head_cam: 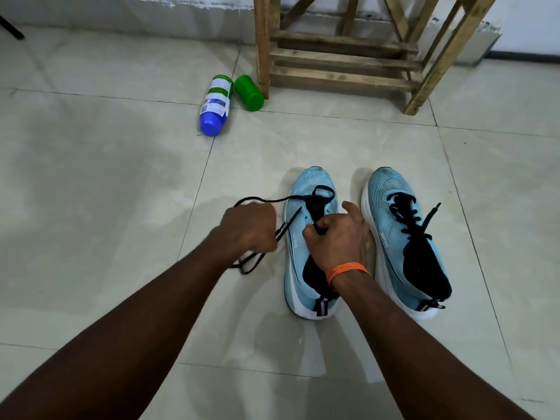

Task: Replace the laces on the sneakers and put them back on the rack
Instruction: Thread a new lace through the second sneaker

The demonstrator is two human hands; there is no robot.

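Two light-blue sneakers stand side by side on the tiled floor, toes pointing away from me. The left sneaker [295,237] is partly laced with a black lace [260,201] that loops out to the left. My left hand [248,228] is closed around that lace beside the shoe. My right hand [336,237], an orange band on its wrist, rests on the left sneaker's tongue area and pinches the lace there. The right sneaker [394,225] is laced in black, with one loose end sticking out to the right. The wooden rack [339,56] stands behind them.
A white bottle with a blue cap [215,104] and a green cylinder [249,92] lie on the floor by the rack's left leg. A wall runs along the back. A dark pole end shows at the far left edge.
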